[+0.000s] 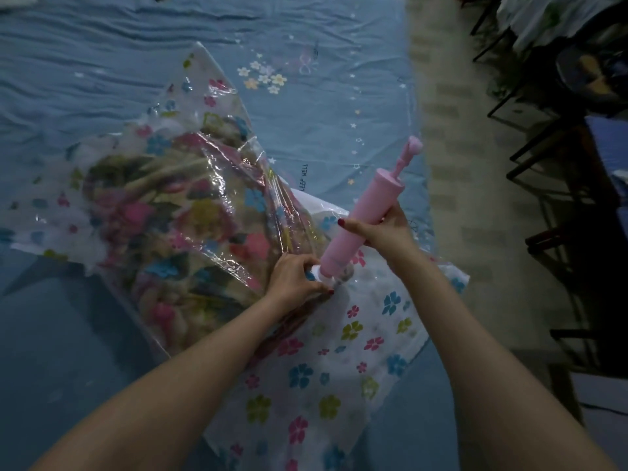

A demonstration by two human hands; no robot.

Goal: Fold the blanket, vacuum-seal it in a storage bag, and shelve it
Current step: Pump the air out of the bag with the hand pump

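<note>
Blue bed sheet (102, 79), wrinkly, little stars and flowers printed on it. Pale patterned floor (452, 198) along right side, dark chair frames (557, 171) beyond, dim light.

Storage bag (210, 212) lies on sheet: clear crinkly plastic, flower print, floral blanket (163, 212) bunched inside, near end flat.

Pink hand pump (360, 215), plastic tube, tilted, nozzle down on white valve (321, 275). Left hand (295, 277) curls fingers round valve base. Right hand (384, 229) wraps around pump barrel mid-way. Plunger handle sticks out top, untouched.
</note>
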